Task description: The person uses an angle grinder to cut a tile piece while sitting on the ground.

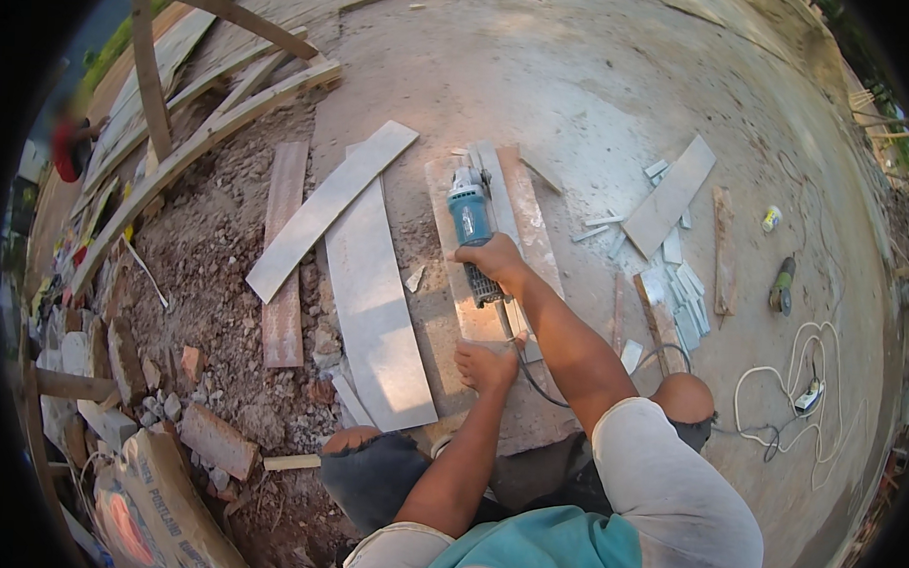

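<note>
My right hand (497, 263) is wrapped round the body of a teal angle grinder (469, 216). The grinder's metal head points away from me, its disc side over a long pale tile strip (499, 190). Closer to me, my left hand (486, 366) is closed at the near end of that strip, the thumb against it; part of the grip is hidden. Beneath lies a dusty wooden board (446, 229), with a second whitish plank (538, 237) to the right. A black cord (541, 391) runs from the grinder past my left wrist.
Left of the board lie a wide tile (373, 311), a crossing tile (332, 212) and rubble (194, 275). On the right are a tile (670, 196), cut pieces (689, 302), a green grinder (782, 285) and a white extension cord (794, 371). A cement bag (161, 504) sits lower left.
</note>
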Tool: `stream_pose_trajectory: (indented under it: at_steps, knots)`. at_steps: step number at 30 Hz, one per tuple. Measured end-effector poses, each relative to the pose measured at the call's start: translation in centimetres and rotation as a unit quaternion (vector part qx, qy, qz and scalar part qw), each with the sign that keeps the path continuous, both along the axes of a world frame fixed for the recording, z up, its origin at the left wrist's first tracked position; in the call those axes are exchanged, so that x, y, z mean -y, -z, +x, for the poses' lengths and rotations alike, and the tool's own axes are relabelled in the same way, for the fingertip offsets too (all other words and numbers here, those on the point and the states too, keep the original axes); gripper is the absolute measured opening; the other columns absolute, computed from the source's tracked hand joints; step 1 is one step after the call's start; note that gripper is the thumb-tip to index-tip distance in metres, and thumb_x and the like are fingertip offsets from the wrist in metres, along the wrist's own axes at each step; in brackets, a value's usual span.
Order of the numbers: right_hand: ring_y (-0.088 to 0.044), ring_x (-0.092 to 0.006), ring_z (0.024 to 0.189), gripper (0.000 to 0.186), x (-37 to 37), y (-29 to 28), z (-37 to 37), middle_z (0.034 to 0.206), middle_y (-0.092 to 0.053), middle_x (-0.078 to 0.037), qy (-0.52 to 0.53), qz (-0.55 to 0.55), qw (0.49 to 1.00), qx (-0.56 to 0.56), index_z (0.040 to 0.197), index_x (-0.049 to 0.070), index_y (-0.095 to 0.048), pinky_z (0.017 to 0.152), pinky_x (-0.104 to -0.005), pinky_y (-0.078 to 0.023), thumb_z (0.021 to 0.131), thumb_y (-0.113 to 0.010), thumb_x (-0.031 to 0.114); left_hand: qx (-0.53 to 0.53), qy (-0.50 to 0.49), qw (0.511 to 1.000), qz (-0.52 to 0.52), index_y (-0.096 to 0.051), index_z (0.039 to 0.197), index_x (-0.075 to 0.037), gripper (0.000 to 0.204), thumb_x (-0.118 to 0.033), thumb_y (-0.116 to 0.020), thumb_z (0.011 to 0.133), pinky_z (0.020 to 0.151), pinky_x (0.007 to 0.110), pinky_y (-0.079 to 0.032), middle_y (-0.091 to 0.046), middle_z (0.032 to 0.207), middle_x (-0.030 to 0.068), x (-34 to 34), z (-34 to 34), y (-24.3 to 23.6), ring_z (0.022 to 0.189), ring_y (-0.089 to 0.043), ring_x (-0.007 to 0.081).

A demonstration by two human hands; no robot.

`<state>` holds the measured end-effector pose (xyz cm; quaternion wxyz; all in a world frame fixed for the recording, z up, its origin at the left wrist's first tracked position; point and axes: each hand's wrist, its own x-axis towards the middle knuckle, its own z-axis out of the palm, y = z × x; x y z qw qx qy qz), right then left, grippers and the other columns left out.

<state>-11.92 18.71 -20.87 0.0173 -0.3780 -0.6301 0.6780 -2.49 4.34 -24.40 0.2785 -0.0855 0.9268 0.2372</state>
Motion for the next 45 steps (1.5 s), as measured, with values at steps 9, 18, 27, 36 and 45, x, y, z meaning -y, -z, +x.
stream_pose_trajectory:
  at_steps: [9,18,27,36,45]
  knots:
    - [-0.062,-0.0163,0.062,0.036,-0.1,0.4,-0.4,0.076,-0.067,-0.009,0.009,-0.04,0.999,-0.012,0.079,-0.003,-0.068,0.057,-0.0317,-0.049,0.064,-0.086,0.024,0.002,-0.005,1.0,0.009,-0.027,0.131,0.005,0.115,-0.064,-0.083,0.057,0.109,0.055,-0.025,-0.035,0.135,0.0249,0.0,0.0,-0.2,0.131,-0.033,0.0417]
    - [-0.062,-0.0168,0.061,0.033,0.0,0.1,-0.5,0.075,-0.065,-0.008,0.008,-0.057,0.998,-0.006,0.079,-0.002,-0.066,0.056,-0.0325,-0.049,0.065,-0.086,0.021,-0.029,-0.006,1.0,0.008,-0.03,0.128,0.004,0.11,-0.063,-0.083,0.058,0.106,0.053,-0.028,-0.039,0.13,0.0234,0.0,0.3,-0.3,0.128,-0.036,0.0416]
    - [-0.059,-0.0151,0.056,0.031,0.9,-0.1,0.8,0.072,-0.063,-0.007,0.006,-0.062,0.998,-0.006,0.076,-0.001,-0.065,0.052,-0.0313,-0.046,0.066,-0.085,0.02,-0.035,-0.001,0.999,-0.019,-0.032,0.128,0.004,0.112,-0.067,-0.082,0.056,0.102,0.052,-0.033,-0.041,0.128,0.0222,0.4,1.1,0.4,0.124,-0.041,0.0406]
    - [-0.059,-0.0154,0.057,0.029,1.4,-1.5,1.5,0.072,-0.064,-0.007,0.007,-0.067,0.998,-0.012,0.077,-0.002,-0.065,0.053,-0.0318,-0.047,0.069,-0.084,0.019,-0.033,0.001,0.999,-0.007,-0.03,0.131,0.004,0.113,-0.063,-0.084,0.057,0.102,0.053,-0.033,-0.04,0.13,0.023,0.0,0.3,0.6,0.125,-0.041,0.0416]
    - [-0.057,-0.0144,0.055,0.028,1.3,-1.3,1.4,0.072,-0.063,-0.006,-0.004,-0.056,0.998,-0.009,0.078,0.0,-0.065,0.051,-0.0308,-0.045,0.07,-0.084,0.019,-0.025,-0.006,1.0,0.008,-0.028,0.134,0.004,0.117,-0.064,-0.083,0.056,0.106,0.055,-0.029,-0.038,0.134,0.0245,0.2,0.3,0.2,0.129,-0.037,0.0428]
